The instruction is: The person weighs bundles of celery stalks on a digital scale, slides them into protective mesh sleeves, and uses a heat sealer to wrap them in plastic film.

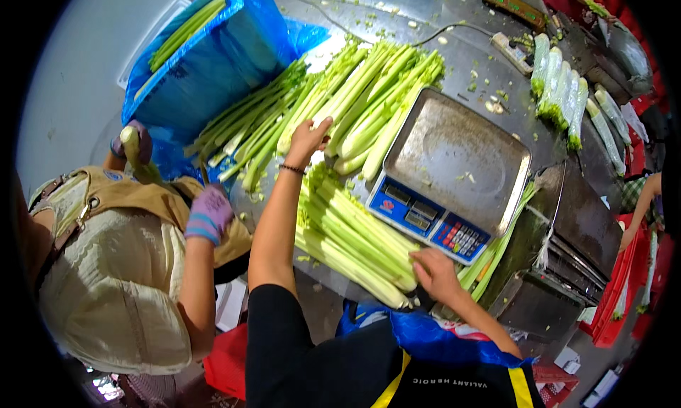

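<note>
My left hand (308,140) reaches to a row of green celery bunches (347,99) on the metal table, its fingers closed around the pale stalks of one bunch. A nearer pile of celery (347,238) lies slantwise in front of me, its cut ends toward the lower right. Beside those ends is my right hand (436,275), its fingers parted and slightly bent, touching the pile's edge without a clear grip. A blue weighing scale (418,220) with a bare, stained metal pan (461,153) stands right of the celery.
A co-worker in purple gloves (211,213) holds a pale stalk at the left. Behind them stands a blue plastic-lined container (213,75) with celery. Plastic-wrapped vegetables (560,89) lie at the far right, near a cable and power strip (512,52). A dark metal box (560,231) stands right.
</note>
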A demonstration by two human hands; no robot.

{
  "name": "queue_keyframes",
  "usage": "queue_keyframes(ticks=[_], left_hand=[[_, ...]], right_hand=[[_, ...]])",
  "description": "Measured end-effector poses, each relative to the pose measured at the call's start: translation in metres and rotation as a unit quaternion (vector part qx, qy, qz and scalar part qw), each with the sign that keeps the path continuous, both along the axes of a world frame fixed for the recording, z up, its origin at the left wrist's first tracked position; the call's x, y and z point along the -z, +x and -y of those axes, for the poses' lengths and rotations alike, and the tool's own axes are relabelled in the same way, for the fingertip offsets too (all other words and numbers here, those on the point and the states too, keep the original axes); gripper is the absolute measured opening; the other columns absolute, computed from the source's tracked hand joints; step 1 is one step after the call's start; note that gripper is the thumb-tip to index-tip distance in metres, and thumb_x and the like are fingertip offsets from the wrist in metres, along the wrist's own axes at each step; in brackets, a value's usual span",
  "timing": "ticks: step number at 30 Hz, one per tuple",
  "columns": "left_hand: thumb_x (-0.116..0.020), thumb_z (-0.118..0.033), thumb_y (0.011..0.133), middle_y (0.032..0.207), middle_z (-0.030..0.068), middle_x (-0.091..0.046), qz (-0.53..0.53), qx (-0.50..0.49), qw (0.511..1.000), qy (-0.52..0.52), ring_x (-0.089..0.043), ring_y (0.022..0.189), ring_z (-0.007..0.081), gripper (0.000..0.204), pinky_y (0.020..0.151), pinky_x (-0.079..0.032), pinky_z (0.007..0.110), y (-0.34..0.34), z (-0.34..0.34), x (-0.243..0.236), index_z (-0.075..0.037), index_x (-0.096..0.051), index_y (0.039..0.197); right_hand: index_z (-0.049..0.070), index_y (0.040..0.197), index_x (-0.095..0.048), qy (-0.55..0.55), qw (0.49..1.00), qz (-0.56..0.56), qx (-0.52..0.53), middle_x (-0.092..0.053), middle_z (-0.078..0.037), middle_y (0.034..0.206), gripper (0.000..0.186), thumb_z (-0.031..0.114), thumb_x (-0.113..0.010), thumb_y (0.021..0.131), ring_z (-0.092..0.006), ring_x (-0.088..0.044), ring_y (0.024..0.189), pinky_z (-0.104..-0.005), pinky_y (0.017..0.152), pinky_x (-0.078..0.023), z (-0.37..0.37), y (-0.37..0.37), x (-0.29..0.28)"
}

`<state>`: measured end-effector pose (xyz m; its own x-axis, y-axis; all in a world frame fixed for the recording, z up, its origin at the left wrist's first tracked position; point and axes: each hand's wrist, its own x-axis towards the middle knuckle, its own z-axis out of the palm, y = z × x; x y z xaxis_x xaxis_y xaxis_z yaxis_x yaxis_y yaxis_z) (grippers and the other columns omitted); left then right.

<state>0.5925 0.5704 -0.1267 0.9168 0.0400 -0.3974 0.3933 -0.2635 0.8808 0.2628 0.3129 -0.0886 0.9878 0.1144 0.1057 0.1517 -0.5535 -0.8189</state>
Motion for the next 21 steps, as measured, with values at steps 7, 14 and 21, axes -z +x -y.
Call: queue_keyframes(ticks=[7,14,21], left_hand=[[-0.078,-0.025,0.076,0.117,0.0242,-0.057,0.347,0.089,0.864,0.353,-0.054,0.11,0.039,0.057,0.096,-0.043,0.044,-0.045,0.005,0.027,0.003,-0.054,0.12],[-0.079,-0.019,0.074,0.114,0.0194,-0.057,0.279,0.24,0.851,0.374,-0.052,0.109,0.0375,0.05,0.092,-0.046,0.043,-0.057,0.034,0.026,-0.001,-0.056,0.115],[-0.06,-0.034,0.083,0.088,0.0288,-0.066,0.198,0.318,0.876,0.304,-0.065,0.079,0.0401,0.047,0.079,-0.051,0.045,-0.016,0.013,0.005,0.01,-0.063,0.101]], right_hand=[[0.001,0.104,-0.064,0.006,1.0,-0.028,-0.002,-0.065,-0.016,0.092,0.022,0.004,-0.066,0.082,-0.0351,-0.061,0.087,-0.0404,0.075,-0.049,-0.003,0.005,-0.013],[0.001,0.101,-0.065,-0.011,1.0,-0.01,-0.021,-0.064,-0.016,0.1,0.022,0.003,-0.067,0.079,-0.0341,-0.061,0.095,-0.0405,0.085,-0.048,-0.007,-0.033,-0.005],[0.001,0.101,-0.066,0.006,0.999,-0.042,-0.005,-0.065,-0.016,0.098,0.021,0.003,-0.066,0.08,-0.0334,-0.061,0.095,-0.0392,0.083,-0.05,-0.006,-0.034,-0.011]])
